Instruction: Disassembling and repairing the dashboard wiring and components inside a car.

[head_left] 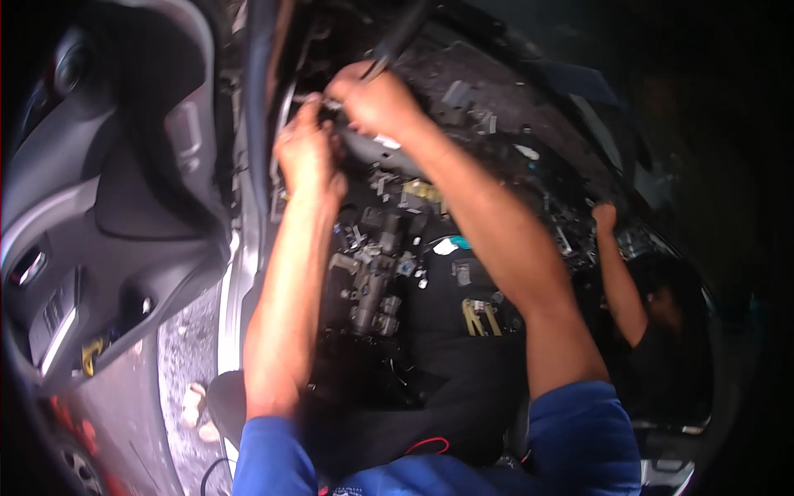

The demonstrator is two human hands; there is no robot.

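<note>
Both my arms reach forward into a stripped car interior, to the far left corner beside the door pillar [263, 107]. My left hand [308, 157] is upright with its fingers bent together; whatever they grip is too small and blurred to name. Just to its right and a little farther off, my right hand [374, 101] is closed, knuckles up, its fingertips close to those of the left. A small light-coloured piece [332, 105] shows between the two hands. A dark bar [400, 37] passes right above my right hand; whether they touch I cannot tell.
An open door with a dark trim panel [157, 240] stands at the left, beyond the pale sill [231, 306]. Bare brackets and wiring [376, 285] fill the middle, with yellowish metal brackets [481, 317] nearby. Another person's arm [619, 277] reaches in from the right.
</note>
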